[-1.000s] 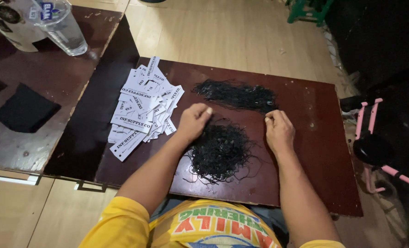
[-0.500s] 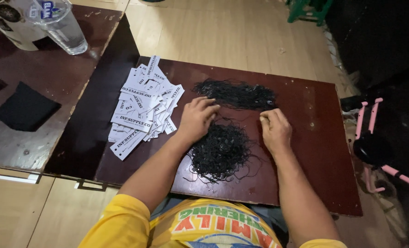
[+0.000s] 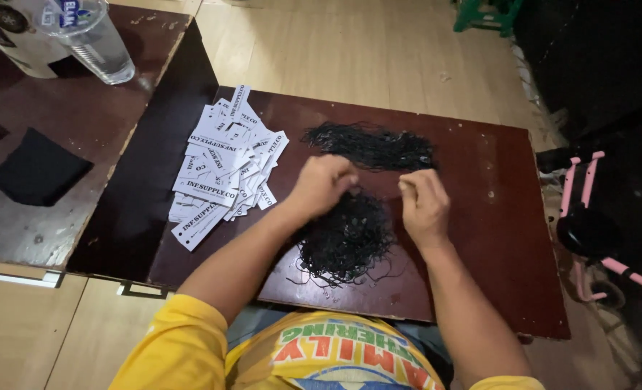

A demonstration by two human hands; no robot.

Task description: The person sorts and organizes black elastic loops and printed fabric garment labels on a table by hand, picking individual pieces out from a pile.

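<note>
Both hands work at the centre of the frame over a dark tabletop (image 3: 479, 238). The left hand (image 3: 321, 184) has its grip pinched together on strands from the near pile of black strings (image 3: 346, 238); the right hand (image 3: 423, 206) is curled, though whether its grip is closed on a strand I cannot tell. A second string pile (image 3: 371, 144) lies just above. The loops look tangled, so a pull could likely drag a whole clump along or scatter the white tags (image 3: 223, 170) left of centre.

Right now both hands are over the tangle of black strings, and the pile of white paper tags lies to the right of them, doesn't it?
Not quite. In the head view the white paper tags lie to the left of the hands, beside the left hand. The right hand and the left are indeed over the black strings.
</note>
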